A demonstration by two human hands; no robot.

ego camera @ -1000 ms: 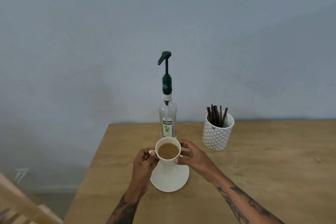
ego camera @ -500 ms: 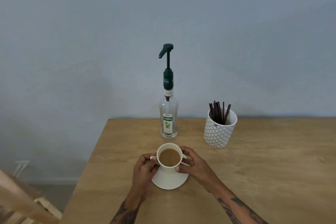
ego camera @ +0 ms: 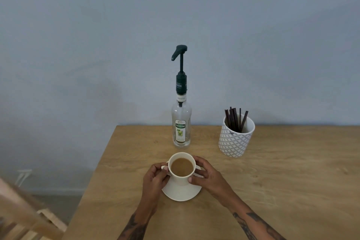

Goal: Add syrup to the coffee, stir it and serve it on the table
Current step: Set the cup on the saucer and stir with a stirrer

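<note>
Cup (ego camera: 182,169) btwn L grip (ego camera: 154,178), R grip (ego camera: 209,178).

We see our bare left hand (ego camera: 154,178) and right hand (ego camera: 209,179), no sleeves, dark tattoos marking both forearms.

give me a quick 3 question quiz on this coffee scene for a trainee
1. True or false: the cup stands on the saucer.
2. What holds the dark stirrers? A) patterned pot B) glass jar C) tray
3. Which hand is at the cup's handle?

Key:
1. True.
2. A, the patterned pot, right of the syrup bottle.
3. The left hand; the right hand grips the opposite side.
</note>
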